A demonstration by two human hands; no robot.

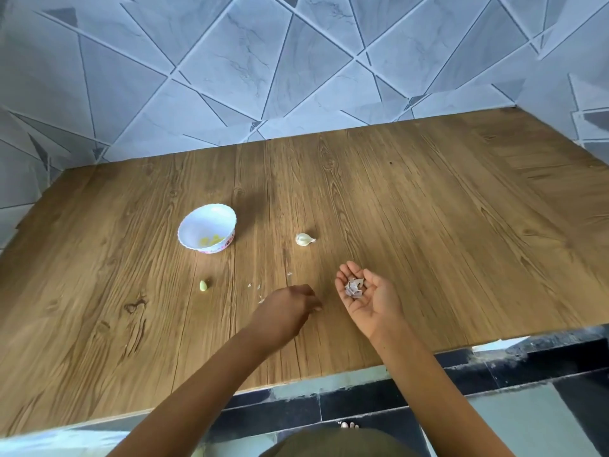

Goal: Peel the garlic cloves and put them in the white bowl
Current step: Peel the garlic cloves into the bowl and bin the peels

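Garlic clove (304, 239): papery teardrop on grained tabletop (428, 225)

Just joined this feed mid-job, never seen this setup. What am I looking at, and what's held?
No machine here: a person works with bare hands. The single picture comes from a camera on their head, looking down at a wooden table. The right hand lies palm up, carrying garlic skins. The left hand is down at the table; its grip is too blurred to judge. On the table: a white bowl with peeled cloves inside, one unpeeled clove, one peeled clove, a few scraps.
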